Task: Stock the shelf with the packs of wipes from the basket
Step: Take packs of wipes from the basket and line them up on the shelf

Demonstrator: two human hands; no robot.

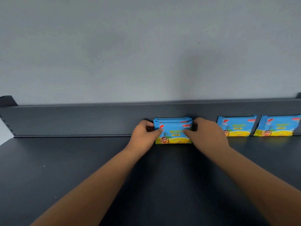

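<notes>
Shelf (65, 168): dark, flat, wide, with a low back panel (73, 119) running its full width under a grey wall (146, 46). All positions below are given relative to that back panel.

Stock on the shelf: two packs of wipes stand propped against the back panel toward its right end, a nearer pack (237, 126) and a far pack (278, 126), apart from each other, print facing me.

Item in hand: a small stack of packs (173, 132), upright at about the middle of the back panel, rear pack touching or nearly touching it. I count at least three top edges. Long axis runs parallel to the panel, left to right.

My left hand (143, 136) grips the stack's left end, my right hand (206, 134) its right end. Fingers of both are closed onto the stack, thumbs pressed on the front face, the rest wrapped behind the ends. Both hands are equally near; the stack lies directly between them.

Judgement: the stack is being seated against the panel; release comes next, and the packs may tip forward.

Print: blue and yellow, cartoon figure, red mark. Only "10" reads, on a small yellow tag; the rest is illegible. The basket is not in view.
</notes>
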